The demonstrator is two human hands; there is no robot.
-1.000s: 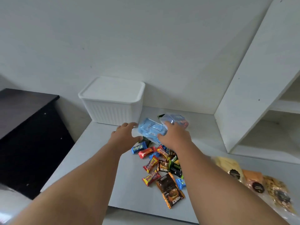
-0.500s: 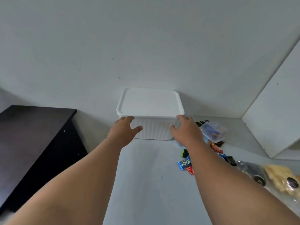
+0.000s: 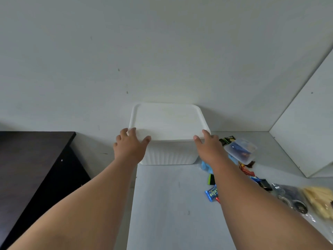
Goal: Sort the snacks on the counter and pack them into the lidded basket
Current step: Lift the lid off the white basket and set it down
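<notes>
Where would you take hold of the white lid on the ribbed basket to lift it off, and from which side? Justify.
Grip the lid by its overhanging rim at the two near corners, coming from the front. It is wide and flat, the rim juts past the ribbed basket, and a wall stands close behind. The left hand and right hand touch those corners.

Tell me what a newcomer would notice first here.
Two bare hands, left hand and right hand, touch the front corners of a white lidded basket by the wall. To its right, a clear plastic box and bright snack wrappers lie scattered on the grey counter.
</notes>
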